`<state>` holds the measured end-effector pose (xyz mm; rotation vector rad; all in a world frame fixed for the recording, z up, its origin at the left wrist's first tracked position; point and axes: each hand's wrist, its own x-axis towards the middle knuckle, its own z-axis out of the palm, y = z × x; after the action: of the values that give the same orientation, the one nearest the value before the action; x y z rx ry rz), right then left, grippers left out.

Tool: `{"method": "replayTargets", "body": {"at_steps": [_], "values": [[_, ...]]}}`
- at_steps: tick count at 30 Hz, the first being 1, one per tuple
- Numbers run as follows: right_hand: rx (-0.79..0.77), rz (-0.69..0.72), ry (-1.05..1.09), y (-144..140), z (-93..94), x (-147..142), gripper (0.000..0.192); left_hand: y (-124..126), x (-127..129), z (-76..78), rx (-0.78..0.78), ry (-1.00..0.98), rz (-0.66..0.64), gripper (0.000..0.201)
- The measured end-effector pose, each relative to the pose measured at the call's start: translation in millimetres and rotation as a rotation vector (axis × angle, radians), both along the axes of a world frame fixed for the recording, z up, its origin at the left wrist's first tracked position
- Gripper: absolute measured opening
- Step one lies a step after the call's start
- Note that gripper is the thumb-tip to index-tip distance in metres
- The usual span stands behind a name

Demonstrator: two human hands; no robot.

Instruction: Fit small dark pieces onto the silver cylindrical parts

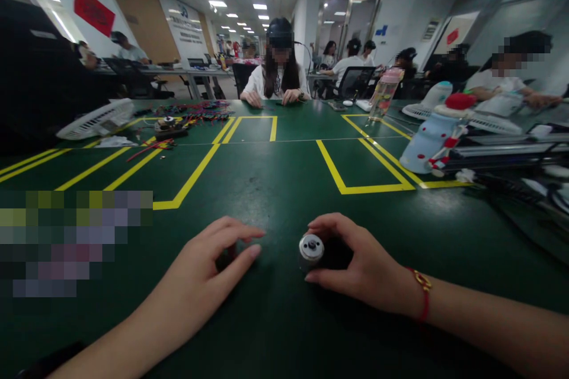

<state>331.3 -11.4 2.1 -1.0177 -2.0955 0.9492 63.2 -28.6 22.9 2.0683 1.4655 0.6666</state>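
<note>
Two hands rested low on the green bench (275, 189). The right hand (364, 266) had its grip clamped around a small round motor (311, 250), standing on the bench. The left hand (213, 266) curled over a dark piece (226, 256), mostly hidden; I couldn't tell if it gripped. Nothing looked joined yet, so the work seemed barely begun.

The left hand (213, 260) covers a small dark thing on the table; what it is cannot be told. The right hand (360, 266) hides the body of the small motor (311, 250). At the lower left, a pixelated patch (75, 240) conceals whatever lies there.
</note>
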Motion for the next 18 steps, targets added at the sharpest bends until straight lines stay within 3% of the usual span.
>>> {"method": "replayTargets", "body": {"at_steps": [4,9,13,18], "values": [[-0.049,0.005,0.000,1.1,0.2,-3.3,0.046,5.1,46.9,20.5,0.059,-0.082,-0.207,0.020],[-0.078,0.002,0.028,1.9,2.2,-3.6,0.043,18.3,60.5,29.8,0.066,-0.173,-0.144,0.013],[-0.018,-0.079,0.020,1.6,-0.1,-2.7,0.040,20.0,48.7,15.4,0.005,-0.202,-0.105,0.012],[0.036,-0.164,0.023,-0.4,0.6,-2.7,0.037,19.1,53.6,-16.6,-0.010,-0.020,-0.226,0.009]]}}
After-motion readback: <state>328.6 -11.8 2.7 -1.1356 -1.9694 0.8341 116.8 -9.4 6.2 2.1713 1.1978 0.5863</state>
